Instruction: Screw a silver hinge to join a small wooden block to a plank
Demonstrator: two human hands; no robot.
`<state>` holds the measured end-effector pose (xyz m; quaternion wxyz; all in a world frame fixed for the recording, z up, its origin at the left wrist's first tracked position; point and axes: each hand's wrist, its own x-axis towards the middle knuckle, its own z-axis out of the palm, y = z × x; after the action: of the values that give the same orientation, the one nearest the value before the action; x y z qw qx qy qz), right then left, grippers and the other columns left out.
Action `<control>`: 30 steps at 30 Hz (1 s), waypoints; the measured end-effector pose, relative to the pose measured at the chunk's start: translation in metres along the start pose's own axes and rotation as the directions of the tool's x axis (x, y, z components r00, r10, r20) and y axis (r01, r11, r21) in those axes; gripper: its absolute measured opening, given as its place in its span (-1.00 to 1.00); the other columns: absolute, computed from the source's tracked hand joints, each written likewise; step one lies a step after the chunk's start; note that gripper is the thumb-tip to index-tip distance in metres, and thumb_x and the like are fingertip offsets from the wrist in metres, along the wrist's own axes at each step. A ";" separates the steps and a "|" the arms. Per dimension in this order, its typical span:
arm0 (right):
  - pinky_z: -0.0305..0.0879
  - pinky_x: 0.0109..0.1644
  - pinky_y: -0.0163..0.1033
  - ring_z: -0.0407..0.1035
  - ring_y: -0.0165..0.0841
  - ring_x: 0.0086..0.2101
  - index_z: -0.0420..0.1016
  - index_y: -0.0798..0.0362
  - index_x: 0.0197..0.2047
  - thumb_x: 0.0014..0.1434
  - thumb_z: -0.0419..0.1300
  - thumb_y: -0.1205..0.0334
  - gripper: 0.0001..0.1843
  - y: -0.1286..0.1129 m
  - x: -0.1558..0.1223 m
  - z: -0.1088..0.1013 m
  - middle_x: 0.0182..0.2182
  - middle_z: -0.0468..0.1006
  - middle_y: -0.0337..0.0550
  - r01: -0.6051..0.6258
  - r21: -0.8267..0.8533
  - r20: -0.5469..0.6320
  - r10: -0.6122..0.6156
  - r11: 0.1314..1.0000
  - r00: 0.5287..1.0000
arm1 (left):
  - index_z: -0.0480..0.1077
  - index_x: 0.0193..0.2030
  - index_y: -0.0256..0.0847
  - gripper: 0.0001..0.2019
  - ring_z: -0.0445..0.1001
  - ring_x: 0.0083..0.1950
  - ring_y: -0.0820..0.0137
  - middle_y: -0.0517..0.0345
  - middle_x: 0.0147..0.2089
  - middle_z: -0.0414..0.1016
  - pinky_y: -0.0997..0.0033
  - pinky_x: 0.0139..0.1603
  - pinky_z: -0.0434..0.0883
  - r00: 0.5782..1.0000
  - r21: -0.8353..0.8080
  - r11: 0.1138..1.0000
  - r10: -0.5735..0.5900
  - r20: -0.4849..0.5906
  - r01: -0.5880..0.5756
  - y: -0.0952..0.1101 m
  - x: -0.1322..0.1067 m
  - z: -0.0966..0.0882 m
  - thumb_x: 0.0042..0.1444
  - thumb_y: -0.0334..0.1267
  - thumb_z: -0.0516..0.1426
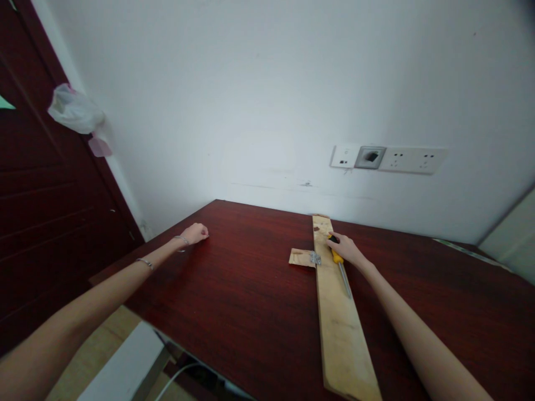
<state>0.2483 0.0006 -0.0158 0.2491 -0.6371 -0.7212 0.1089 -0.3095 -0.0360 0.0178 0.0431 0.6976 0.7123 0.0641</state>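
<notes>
My right hand (345,248) is closed around the black end of a screwdriver (337,257) with a yellow and black handle. Its metal shaft points back toward me over a long wooden board (340,328). A metal hinge (315,258) lies at the board's left edge, joining it to a small wooden piece (301,257). Off to the left, my left hand (196,233) is closed above the tabletop, apart from the board. Its curled fingers hide whatever they may hold.
The dark red table (251,289) meets a white wall fitted with sockets (412,160). A plastic bag (77,110) hangs beside a dark red door (45,195) at left. Below the table's near edge are a white box-like object (125,362) and a white cable (178,374).
</notes>
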 end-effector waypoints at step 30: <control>0.32 0.00 -0.21 0.45 -0.18 -0.07 0.43 0.10 0.13 0.09 0.14 0.13 -0.47 0.000 -0.006 0.007 -0.08 0.56 0.01 -0.056 0.110 -0.113 0.068 0.992 0.991 | 0.23 0.25 -0.29 -0.27 0.25 0.24 0.19 -0.12 0.23 0.28 0.36 0.24 0.17 0.632 -0.150 0.667 0.742 0.222 -0.730 0.244 0.001 0.005 0.03 0.14 0.15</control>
<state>0.2449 -0.0042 -0.0231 0.3210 -0.6503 -0.6784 0.1174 -0.0677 -0.0305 0.0502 0.1236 0.9279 0.3518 -0.0014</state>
